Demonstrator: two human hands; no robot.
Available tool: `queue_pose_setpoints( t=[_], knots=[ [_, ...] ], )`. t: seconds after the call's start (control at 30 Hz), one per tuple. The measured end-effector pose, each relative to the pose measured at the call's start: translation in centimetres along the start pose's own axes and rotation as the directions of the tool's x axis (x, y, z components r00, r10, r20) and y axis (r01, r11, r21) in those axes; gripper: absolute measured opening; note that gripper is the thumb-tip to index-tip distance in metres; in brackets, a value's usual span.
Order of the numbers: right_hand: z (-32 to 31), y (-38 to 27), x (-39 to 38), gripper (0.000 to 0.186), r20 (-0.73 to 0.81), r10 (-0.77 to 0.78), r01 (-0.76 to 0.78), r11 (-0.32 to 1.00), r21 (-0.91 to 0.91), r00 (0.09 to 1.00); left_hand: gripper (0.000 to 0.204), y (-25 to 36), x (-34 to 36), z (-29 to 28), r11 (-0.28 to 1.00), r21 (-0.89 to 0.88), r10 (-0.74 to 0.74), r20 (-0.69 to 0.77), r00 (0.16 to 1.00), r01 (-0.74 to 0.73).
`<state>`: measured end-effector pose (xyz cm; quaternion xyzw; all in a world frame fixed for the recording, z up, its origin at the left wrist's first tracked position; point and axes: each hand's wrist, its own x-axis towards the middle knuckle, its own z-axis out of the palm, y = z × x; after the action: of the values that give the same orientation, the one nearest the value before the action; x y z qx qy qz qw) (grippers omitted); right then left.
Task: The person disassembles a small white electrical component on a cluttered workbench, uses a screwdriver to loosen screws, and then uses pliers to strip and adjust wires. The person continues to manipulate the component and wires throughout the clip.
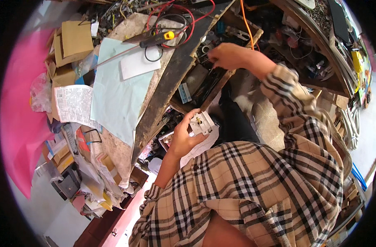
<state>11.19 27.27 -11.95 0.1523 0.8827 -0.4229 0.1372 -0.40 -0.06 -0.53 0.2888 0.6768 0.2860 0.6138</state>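
Note:
My left hand (183, 136) is closed round a white plastic electrical fitting (202, 122) with brass-coloured metal parts inside, held below the open wooden drawer. My right hand (221, 55) reaches over the drawer (221, 84), which holds dark tools, small parts and a pale blue packet (184, 93). Its fingers are curled together, and what they hold, if anything, is too small to make out. A white ring-shaped piece (205, 49) lies just beside those fingers.
The bench edge (151, 115) runs diagonally, with paper sheets (112, 94), a yellow-handled tool (155, 39) and red and black leads (187, 12) on top. Cardboard boxes (74, 41) and pink sheeting (19, 123) are at left. An orange cable (246, 22) hangs over the drawer. Shelves of clutter line the right.

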Motion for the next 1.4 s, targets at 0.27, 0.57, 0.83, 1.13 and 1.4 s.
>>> queue_pose_setpoints(
  t=[0.27, 0.57, 0.83, 1.13, 1.4],
  knots=[
    [3.3, -1.6, -9.5, 0.020, -0.289, 0.075, 0.243, 0.364, 0.899, 0.954, 0.091, 3.7, 0.8, 0.7, 0.977, -0.206, 0.070, 0.034, 0.997, -0.062],
    [9.1, -2.9, -10.7, 0.020, -0.195, 0.177, 0.227, -0.180, 0.957, 0.965, 0.099, 5.1, 2.2, 2.9, 0.970, -0.209, 0.143, 0.086, 0.986, -0.122],
    [9.6, -3.0, -10.4, 0.018, -0.241, 0.205, 0.273, -0.148, 0.950, 0.949, 0.101, 5.0, 2.6, 2.4, 0.973, -0.181, 0.160, 0.092, 0.983, -0.142],
    [9.4, -3.9, -10.5, 0.016, -0.302, 0.289, 0.335, -0.069, 0.940, 0.908, 0.090, 4.4, 2.3, 2.0, 0.957, -0.264, 0.146, 0.061, 0.987, -0.125],
    [5.8, -8.1, -13.2, 0.021, -0.438, 0.460, 0.311, 0.328, 0.892, 0.772, 0.046, 2.2, 2.9, -1.1, 0.604, -0.789, 0.046, -0.107, 0.993, -0.113]
  ],
)
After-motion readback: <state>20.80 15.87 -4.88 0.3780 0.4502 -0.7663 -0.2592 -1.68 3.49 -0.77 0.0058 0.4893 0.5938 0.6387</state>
